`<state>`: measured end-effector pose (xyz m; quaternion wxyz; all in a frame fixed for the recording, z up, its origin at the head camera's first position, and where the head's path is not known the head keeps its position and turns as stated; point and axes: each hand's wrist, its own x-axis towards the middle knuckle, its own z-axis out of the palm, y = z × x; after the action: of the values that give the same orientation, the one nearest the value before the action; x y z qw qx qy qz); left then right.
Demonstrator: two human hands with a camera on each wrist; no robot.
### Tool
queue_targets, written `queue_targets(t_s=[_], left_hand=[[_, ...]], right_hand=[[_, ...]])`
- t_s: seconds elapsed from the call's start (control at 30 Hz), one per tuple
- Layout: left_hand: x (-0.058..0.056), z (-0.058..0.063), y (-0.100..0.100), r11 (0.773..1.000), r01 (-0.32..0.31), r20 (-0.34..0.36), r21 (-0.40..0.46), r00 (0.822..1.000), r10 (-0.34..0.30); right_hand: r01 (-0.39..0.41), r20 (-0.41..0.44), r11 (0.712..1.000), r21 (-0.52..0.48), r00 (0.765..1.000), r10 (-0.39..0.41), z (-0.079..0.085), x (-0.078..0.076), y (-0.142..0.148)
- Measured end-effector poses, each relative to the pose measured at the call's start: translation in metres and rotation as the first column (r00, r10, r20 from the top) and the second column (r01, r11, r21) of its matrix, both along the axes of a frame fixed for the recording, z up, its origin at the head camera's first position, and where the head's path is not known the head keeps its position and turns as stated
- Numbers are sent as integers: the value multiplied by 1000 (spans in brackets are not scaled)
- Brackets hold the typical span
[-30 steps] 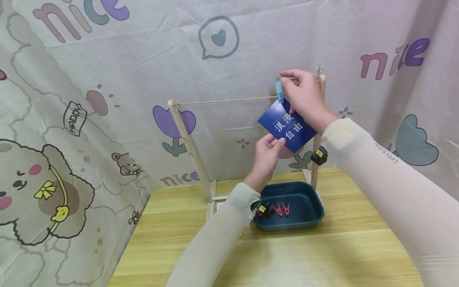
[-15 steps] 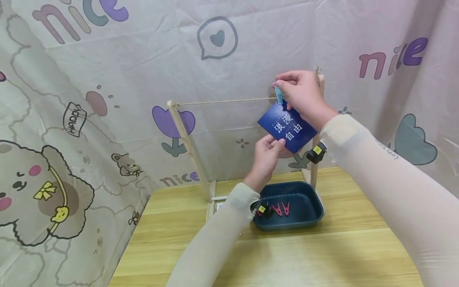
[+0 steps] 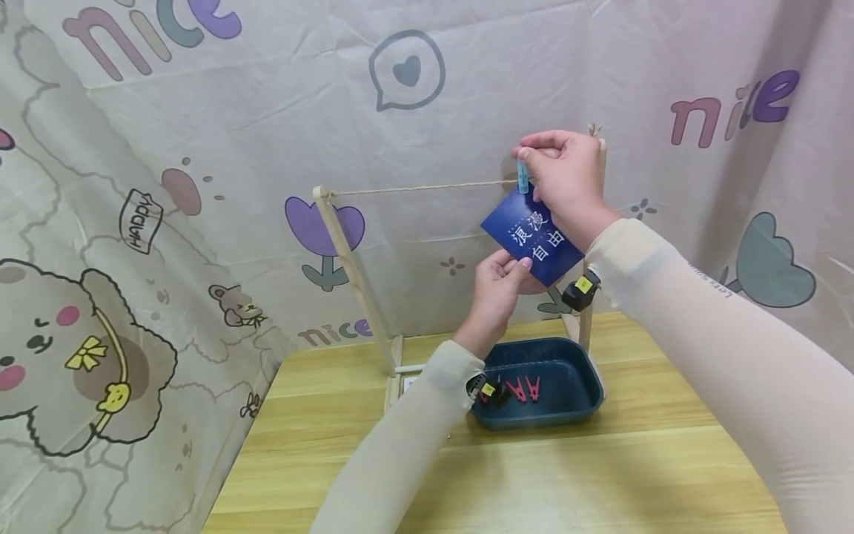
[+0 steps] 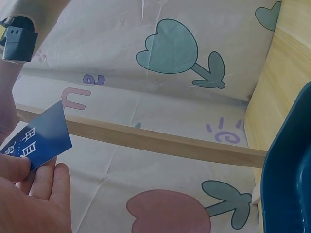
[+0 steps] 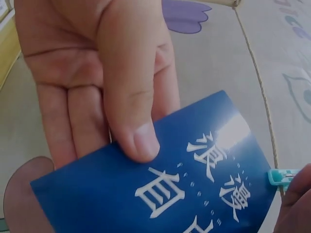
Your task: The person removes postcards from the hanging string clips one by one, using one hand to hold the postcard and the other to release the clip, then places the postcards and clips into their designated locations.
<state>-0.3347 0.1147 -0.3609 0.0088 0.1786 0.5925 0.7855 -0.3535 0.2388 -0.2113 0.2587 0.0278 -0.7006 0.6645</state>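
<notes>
A blue card (image 3: 517, 215) with white characters is tilted just below the twine line (image 3: 420, 187). My left hand (image 3: 497, 293) pinches its lower edge, thumb on the front and fingers behind. At the card's top corner, by the twine, is a light-blue clothespin (image 3: 523, 176). My right hand (image 3: 567, 170) pinches the upper end of that clothespin between thumb and fingers. In the right wrist view the clothespin (image 5: 277, 177) meets the card's edge at the twine, but whether it grips both is hard to tell.
Wooden posts (image 3: 353, 274) carry the twine above the wooden table (image 3: 307, 415). A dark blue tray (image 3: 567, 415) below my hands holds several red clothespins (image 3: 532, 389) and a dark item. A printed curtain (image 3: 427, 133) hangs behind. My left forearm partly covers the frame's base.
My right wrist has shifted slightly left, and the clothespin's angle has changed a little. The card and my left hand have stayed almost in place.
</notes>
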Motion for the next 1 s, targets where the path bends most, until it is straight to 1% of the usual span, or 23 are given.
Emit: queue_targets(t_s=[0.13, 0.23, 0.33, 0.47, 0.67, 0.87, 1.0], left_hand=[[0, -1, 0, 1000, -4, 2, -15, 1000, 4], [1, -1, -1, 1000, -7, -5, -24, 1000, 6], [1, -3, -2, 1000, 0, -12, -18, 1000, 0], [1, -5, -4, 1000, 9, -4, -29, 1000, -9], [2, -7, -7, 999, 18, -11, -47, 1000, -19], [3, -7, -10, 998, 16, -3, -53, 1000, -16], [3, -9, -12, 998, 13, 0, -57, 1000, -13]], right_hand=[[-3, -41, 998, -64, 999, 0, 1, 2, -3], [-9, -59, 996, -90, 998, 4, 4, 3, -4], [-5, -72, 997, -72, 997, 0, 5, 4, -4], [17, -79, 1000, -27, 997, -19, 8, 5, -4], [18, -86, 1000, -20, 996, -19, 13, 11, -6], [40, -99, 999, -1, 994, -40, 19, 18, -10], [25, -130, 999, -23, 991, -28, 22, 21, -12]])
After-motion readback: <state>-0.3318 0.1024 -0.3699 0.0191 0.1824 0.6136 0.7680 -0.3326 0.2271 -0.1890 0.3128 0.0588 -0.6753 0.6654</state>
